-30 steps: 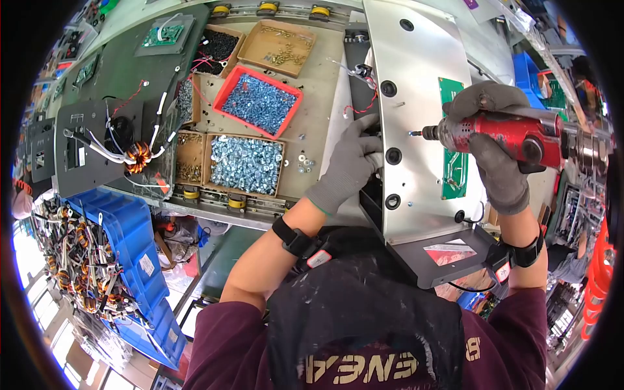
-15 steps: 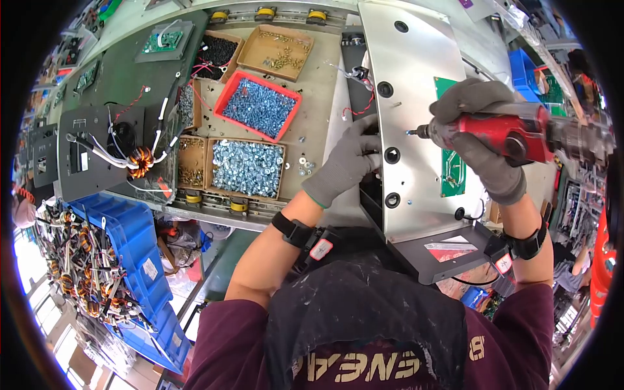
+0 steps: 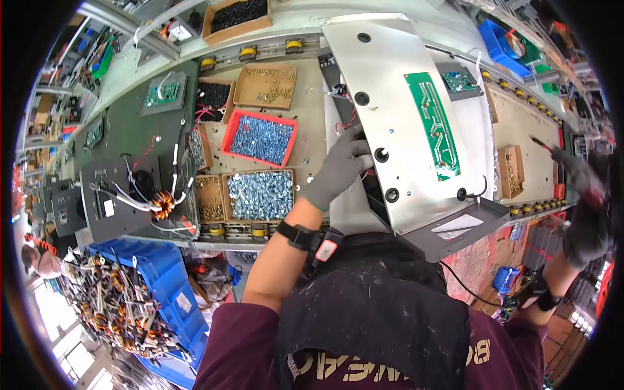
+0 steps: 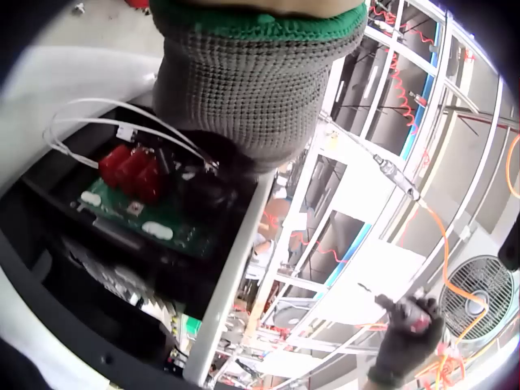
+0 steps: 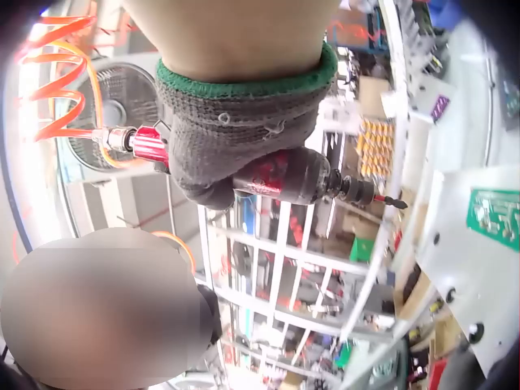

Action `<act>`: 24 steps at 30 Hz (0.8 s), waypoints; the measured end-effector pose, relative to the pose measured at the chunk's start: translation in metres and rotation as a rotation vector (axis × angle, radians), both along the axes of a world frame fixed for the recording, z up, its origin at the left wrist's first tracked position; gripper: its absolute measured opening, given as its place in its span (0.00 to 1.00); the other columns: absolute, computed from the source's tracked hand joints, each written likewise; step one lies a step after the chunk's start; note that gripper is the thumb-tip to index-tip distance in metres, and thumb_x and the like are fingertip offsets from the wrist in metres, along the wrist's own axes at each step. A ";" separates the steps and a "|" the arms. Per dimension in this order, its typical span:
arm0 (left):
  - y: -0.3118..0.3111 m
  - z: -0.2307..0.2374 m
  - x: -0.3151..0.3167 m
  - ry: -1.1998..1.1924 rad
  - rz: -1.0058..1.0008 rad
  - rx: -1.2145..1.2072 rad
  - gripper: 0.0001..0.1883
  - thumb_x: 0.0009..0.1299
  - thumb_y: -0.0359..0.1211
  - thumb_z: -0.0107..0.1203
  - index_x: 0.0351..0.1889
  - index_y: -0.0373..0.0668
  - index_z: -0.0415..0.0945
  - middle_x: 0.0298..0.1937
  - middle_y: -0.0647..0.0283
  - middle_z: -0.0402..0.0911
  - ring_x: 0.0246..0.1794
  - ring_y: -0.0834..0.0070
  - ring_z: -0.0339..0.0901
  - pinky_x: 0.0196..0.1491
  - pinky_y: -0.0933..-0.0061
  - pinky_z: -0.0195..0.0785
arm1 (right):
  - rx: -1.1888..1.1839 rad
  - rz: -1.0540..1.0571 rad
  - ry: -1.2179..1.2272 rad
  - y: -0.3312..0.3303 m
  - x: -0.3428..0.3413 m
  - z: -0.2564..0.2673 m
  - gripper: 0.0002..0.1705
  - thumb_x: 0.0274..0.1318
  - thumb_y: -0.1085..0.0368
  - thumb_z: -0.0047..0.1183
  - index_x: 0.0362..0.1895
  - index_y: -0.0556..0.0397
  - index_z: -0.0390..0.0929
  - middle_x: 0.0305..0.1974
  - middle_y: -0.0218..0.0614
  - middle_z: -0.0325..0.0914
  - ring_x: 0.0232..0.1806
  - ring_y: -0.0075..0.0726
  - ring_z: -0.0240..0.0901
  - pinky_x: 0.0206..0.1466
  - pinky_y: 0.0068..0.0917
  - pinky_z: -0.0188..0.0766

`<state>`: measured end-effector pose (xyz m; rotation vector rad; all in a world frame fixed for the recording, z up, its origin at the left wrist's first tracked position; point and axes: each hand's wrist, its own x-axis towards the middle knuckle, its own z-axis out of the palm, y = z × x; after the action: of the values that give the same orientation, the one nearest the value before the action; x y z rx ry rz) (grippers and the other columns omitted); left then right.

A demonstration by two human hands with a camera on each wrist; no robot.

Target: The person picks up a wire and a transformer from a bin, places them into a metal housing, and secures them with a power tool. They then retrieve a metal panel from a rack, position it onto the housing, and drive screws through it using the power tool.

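Observation:
A silver metal chassis [image 3: 383,71] stands on the bench, a green circuit board [image 3: 421,97] showing on its top face, beside black round grommets. My gloved left hand [image 3: 338,168] grips the chassis at its left edge, fingertips hidden in the head view. Inside the chassis, the left wrist view shows red components [image 4: 130,173] and white wires below that hand. Far to the right, off the chassis, my gloved right hand [image 3: 588,227] holds a red air screwdriver [image 5: 280,177]. Its bit [image 5: 394,201] points toward the chassis, in the open air.
Left of the chassis are a red tray [image 3: 227,140] of screws and cardboard boxes [image 3: 290,195] of fasteners. A black panel with a copper coil [image 3: 162,205] lies farther left. Below it stands a blue crate [image 3: 159,279] of coils. An orange coiled hose [image 5: 57,130] feeds the screwdriver.
My right hand has swung the air screwdriver from over the chassis out to the right, uncovering the green board. My left hand stays at the chassis edge. The head view has shifted.

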<state>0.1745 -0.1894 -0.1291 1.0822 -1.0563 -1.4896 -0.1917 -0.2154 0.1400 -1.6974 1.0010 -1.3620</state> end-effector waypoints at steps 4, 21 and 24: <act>0.000 0.005 0.009 -0.642 0.212 -0.308 0.13 0.55 0.35 0.61 0.38 0.43 0.79 0.56 0.57 0.69 0.57 0.60 0.66 0.58 0.60 0.58 | -0.072 -0.560 0.066 0.069 -0.077 -0.035 0.21 0.58 0.66 0.50 0.56 0.57 0.67 0.48 0.44 0.72 0.53 0.39 0.70 0.61 0.39 0.64; -0.048 0.046 0.113 -0.779 0.708 -0.132 0.06 0.64 0.28 0.57 0.38 0.40 0.76 0.38 0.61 0.79 0.35 0.72 0.76 0.40 0.74 0.68 | 1.043 -1.159 1.131 0.266 -0.147 -0.339 0.32 0.45 0.54 0.60 0.56 0.51 0.71 0.49 0.54 0.75 0.51 0.57 0.72 0.52 0.43 0.68; -0.059 -0.007 0.138 -0.755 0.601 -0.069 0.10 0.64 0.33 0.60 0.42 0.41 0.77 0.36 0.63 0.80 0.35 0.73 0.77 0.41 0.72 0.70 | 0.681 -1.086 0.854 0.209 -0.118 -0.297 0.26 0.55 0.59 0.54 0.56 0.59 0.70 0.52 0.48 0.74 0.52 0.45 0.72 0.53 0.36 0.68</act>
<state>0.3126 -0.2483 -0.1365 1.7815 -1.1123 -0.5537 -0.3097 -0.0068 -0.1574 -1.1387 2.7539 -0.5604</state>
